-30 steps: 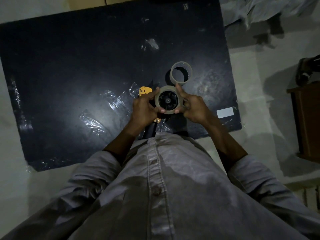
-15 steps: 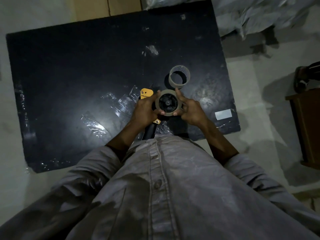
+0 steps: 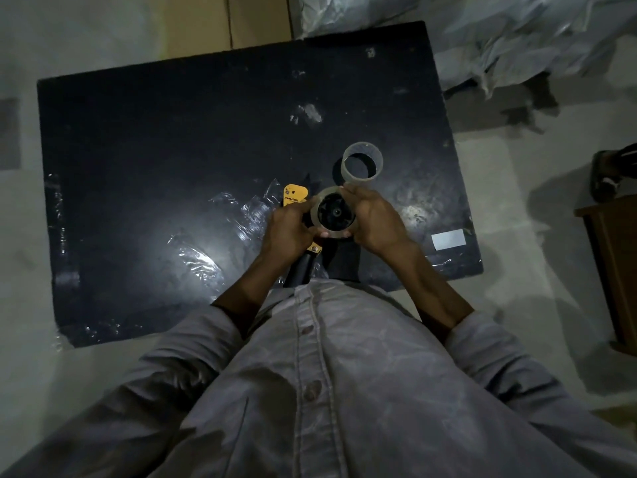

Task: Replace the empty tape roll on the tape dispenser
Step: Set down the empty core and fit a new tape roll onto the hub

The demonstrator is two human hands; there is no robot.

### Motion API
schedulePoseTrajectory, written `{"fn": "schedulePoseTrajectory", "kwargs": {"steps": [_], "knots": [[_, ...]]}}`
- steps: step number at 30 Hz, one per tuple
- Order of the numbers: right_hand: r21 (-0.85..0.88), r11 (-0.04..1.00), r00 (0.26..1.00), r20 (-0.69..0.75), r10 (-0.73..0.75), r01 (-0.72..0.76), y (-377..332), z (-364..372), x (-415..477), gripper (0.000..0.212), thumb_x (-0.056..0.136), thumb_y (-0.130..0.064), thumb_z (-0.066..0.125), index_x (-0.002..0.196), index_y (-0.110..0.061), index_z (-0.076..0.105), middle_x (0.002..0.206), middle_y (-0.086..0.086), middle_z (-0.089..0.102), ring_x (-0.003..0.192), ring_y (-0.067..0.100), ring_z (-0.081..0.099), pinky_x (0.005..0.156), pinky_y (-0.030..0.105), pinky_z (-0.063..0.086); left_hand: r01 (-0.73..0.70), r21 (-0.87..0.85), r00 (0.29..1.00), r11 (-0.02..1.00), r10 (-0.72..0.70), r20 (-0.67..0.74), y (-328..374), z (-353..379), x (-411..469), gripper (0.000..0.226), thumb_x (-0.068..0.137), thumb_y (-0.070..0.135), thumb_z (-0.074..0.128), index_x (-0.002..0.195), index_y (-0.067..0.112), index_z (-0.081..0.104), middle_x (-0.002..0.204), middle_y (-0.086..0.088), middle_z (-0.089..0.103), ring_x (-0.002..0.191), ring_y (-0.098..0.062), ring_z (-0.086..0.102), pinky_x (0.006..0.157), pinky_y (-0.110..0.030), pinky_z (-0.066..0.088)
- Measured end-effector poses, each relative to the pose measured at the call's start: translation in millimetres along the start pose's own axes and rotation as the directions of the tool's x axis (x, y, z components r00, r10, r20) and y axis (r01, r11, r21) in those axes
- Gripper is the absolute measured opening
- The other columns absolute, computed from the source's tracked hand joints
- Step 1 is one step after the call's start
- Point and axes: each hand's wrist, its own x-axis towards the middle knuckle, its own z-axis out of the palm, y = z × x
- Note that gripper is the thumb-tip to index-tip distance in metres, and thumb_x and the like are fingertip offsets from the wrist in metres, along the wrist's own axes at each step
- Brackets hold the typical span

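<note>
I hold a yellow and black tape dispenser [image 3: 295, 196] over the near part of a black mat [image 3: 172, 150]. A tape roll [image 3: 320, 196] sits around the dispenser's black hub [image 3: 335, 212]. My left hand [image 3: 287, 229] grips the dispenser and the roll's left rim. The fingers of my right hand [image 3: 374, 220] press on the roll's right rim. The dispenser's black handle [image 3: 300, 270] points toward my shirt. An empty cardboard tape core [image 3: 362, 166] stands on the mat just beyond my hands.
Crumpled clear plastic film [image 3: 255, 208] and another piece [image 3: 196, 257] lie on the mat left of my hands. A white label [image 3: 448, 239] is at the mat's right edge. Plastic sheeting [image 3: 499, 29] lies at the far right, a wooden cabinet [image 3: 613, 263] on the right.
My right hand has closed further over the roll's right side. The camera view has shifted, so the mat appears lower in frame. The empty core has not moved.
</note>
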Motion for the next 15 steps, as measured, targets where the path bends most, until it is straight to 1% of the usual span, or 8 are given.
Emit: {"fn": "schedulePoseTrajectory", "kwargs": {"steps": [3, 5, 8, 11, 13, 15], "knots": [[0.042, 0.999, 1.000, -0.018, 0.012, -0.011, 0.8, 2.5, -3.7, 0.099, 0.083, -0.002, 0.089, 0.170, -0.009, 0.042, 0.179, 0.013, 0.039, 0.160, 0.036, 0.046, 0.125, 0.048, 0.048, 0.041, -0.014, 0.999, 0.999, -0.041, -0.028, 0.5, 2.3, 1.8, 0.075, 0.073, 0.031, 0.100, 0.143, 0.025, 0.074, 0.109, -0.004, 0.086, 0.089, -0.016, 0.080, 0.097, -0.034, 0.062], [0.070, 0.998, 1.000, -0.028, 0.008, -0.006, 0.9, 3.3, -6.4, 0.098, 0.082, 0.003, 0.086, 0.170, -0.009, 0.043, 0.179, 0.013, 0.038, 0.159, 0.036, 0.049, 0.124, 0.047, 0.050, 0.030, -0.015, 0.998, 0.999, -0.031, -0.050, 0.2, 3.8, 3.6, 0.072, 0.069, 0.030, 0.102, 0.137, 0.022, 0.078, 0.107, -0.004, 0.086, 0.092, -0.017, 0.081, 0.101, -0.036, 0.062], [0.099, 0.995, 0.999, -0.039, 0.011, -0.007, 0.4, 2.5, -9.0, 0.097, 0.082, 0.007, 0.085, 0.169, -0.009, 0.045, 0.180, 0.011, 0.037, 0.160, 0.033, 0.049, 0.123, 0.044, 0.050, 0.044, -0.039, 0.997, 0.998, -0.047, -0.063, -2.4, 4.8, 6.0, 0.072, 0.063, 0.029, 0.104, 0.131, 0.020, 0.081, 0.110, -0.004, 0.086, 0.098, -0.017, 0.082, 0.097, -0.039, 0.064], [0.120, 0.993, 0.999, -0.048, 0.017, -0.012, -1.6, 3.0, -11.7, 0.094, 0.083, 0.007, 0.082, 0.168, -0.009, 0.046, 0.180, 0.010, 0.038, 0.158, 0.032, 0.051, 0.121, 0.043, 0.050, 0.056, -0.054, 0.996, 0.997, -0.059, -0.061, -6.3, 5.6, 8.0, 0.074, 0.061, 0.029, 0.105, 0.131, 0.018, 0.080, 0.115, -0.004, 0.085, 0.102, -0.016, 0.082, 0.096, -0.039, 0.065], [0.130, 0.992, 0.998, -0.056, 0.019, -0.011, -0.9, 4.5, -13.7, 0.093, 0.082, 0.010, 0.081, 0.167, -0.008, 0.048, 0.179, 0.011, 0.039, 0.155, 0.034, 0.054, 0.117, 0.042, 0.053, 0.063, -0.042, 0.996, 0.997, -0.065, -0.058, -8.4, 8.1, 9.4, 0.072, 0.064, 0.026, 0.104, 0.132, 0.018, 0.080, 0.114, -0.005, 0.085, 0.097, -0.017, 0.083, 0.093, -0.039, 0.066], [0.132, 0.991, 0.998, -0.063, 0.016, -0.007, 2.0, 6.6, -14.6, 0.094, 0.080, 0.011, 0.081, 0.167, -0.008, 0.049, 0.178, 0.012, 0.040, 0.154, 0.034, 0.055, 0.116, 0.036, 0.051, 0.074, -0.036, 0.996, 0.997, -0.076, -0.052, -9.8, 10.5, 10.2, 0.073, 0.065, 0.028, 0.104, 0.133, 0.022, 0.079, 0.112, -0.004, 0.086, 0.092, -0.018, 0.082, 0.091, -0.040, 0.067]]}}
